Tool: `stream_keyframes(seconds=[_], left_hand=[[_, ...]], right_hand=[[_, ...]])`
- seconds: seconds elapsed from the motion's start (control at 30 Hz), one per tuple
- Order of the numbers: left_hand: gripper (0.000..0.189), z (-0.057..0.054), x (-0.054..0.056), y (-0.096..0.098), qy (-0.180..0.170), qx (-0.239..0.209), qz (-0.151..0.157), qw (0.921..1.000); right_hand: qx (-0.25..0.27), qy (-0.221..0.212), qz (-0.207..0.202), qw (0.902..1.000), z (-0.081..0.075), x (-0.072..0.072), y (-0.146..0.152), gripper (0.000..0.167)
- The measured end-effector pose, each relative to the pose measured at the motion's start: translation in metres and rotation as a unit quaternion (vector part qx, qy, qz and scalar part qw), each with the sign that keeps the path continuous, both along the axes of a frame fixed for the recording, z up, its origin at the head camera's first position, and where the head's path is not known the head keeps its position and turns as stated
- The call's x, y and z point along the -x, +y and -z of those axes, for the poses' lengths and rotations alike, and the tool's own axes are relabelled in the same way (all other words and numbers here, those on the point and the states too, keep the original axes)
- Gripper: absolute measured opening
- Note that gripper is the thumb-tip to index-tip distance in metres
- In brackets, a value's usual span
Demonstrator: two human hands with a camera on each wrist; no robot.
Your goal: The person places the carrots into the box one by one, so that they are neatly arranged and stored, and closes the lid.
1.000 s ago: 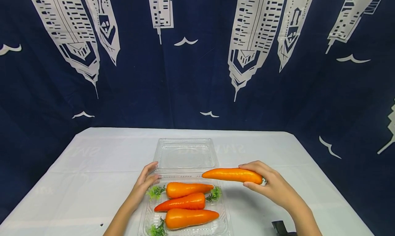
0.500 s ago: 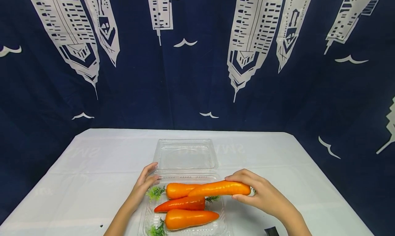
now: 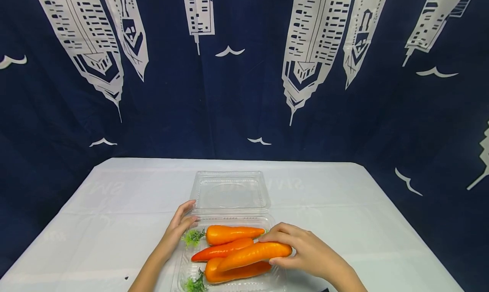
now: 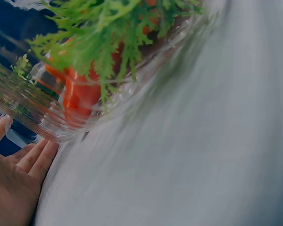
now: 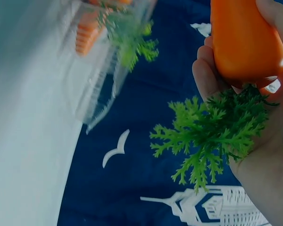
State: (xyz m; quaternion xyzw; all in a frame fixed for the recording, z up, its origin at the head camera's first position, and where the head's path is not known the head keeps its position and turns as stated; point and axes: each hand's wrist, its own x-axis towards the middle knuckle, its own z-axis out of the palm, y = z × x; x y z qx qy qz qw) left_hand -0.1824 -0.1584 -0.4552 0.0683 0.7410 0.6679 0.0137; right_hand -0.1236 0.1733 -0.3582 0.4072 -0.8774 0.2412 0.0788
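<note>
My right hand [image 3: 303, 251] grips an orange toy carrot [image 3: 257, 254] by its thick end, over the clear plastic box [image 3: 278, 283]. Green leaves [image 5: 212, 136] hang from that end in the right wrist view. Three more carrots lie crosswise in the box: an orange one [image 3: 233, 234] at the back, a redder one [image 3: 219, 251] in the middle and an orange one [image 3: 229, 275] at the front, partly covered by the held carrot. My left hand [image 3: 175, 228] is at the box's back left corner; its fingers [image 4: 35, 160] are extended against the plastic in the left wrist view.
The box's clear lid [image 3: 230, 192] lies folded back behind it on the white table [image 3: 126, 232]. A small dark speck [image 3: 126, 278] is on the cloth at front left. A navy curtain [image 3: 172, 109] with white building prints hangs behind the table.
My right hand has brought its carrot left and toward me, from right of the box to above the front carrots. The left hand stays in place.
</note>
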Motion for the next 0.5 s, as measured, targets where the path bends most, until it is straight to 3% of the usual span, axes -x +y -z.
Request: stream_keyframes(seconds=[0.2, 0.5], left_hand=[[0.048, -0.001, 0.002, 0.000, -0.001, -0.004, 0.001, 1.0000], [0.048, 0.001, 0.002, -0.001, 0.001, -0.007, 0.006, 1.0000]], right_hand=[[-0.043, 0.008, -0.025, 0.9987, 0.010, 0.000, -0.013, 0.031], [-0.084, -0.048, -0.059, 0.9935, 0.022, -0.006, -0.029, 0.026]])
